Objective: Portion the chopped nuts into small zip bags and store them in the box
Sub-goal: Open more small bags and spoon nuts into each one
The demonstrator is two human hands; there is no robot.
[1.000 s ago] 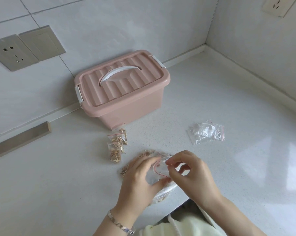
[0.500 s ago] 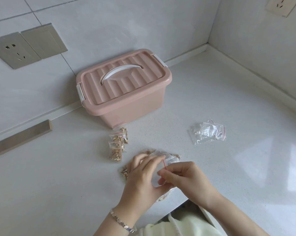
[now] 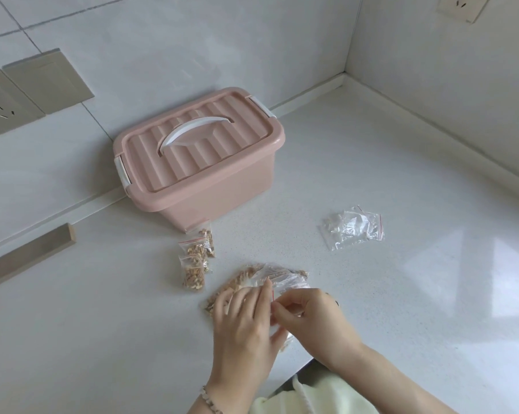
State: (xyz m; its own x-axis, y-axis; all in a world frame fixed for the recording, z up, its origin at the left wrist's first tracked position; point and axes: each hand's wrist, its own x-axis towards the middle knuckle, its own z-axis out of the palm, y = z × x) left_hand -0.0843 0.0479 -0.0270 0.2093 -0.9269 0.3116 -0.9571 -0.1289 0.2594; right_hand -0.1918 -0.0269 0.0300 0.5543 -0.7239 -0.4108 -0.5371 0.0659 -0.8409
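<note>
Lower centre, left hand (image 3: 243, 327) and right hand (image 3: 315, 321) pinch one small zip bag (image 3: 274, 295) over one large nut bag (image 3: 252, 274) on the table (image 3: 386, 309). Three filled bags (image 3: 194, 264) lie at mid-frame before one closed pink box (image 3: 210, 174).

A thin, silvery, perhaps beaded bracelet (image 3: 212, 405) circles the wrist of the left hand (image 3: 244, 330), both forearms are bare, and a pale green garment (image 3: 327, 395) shows below them.
</note>
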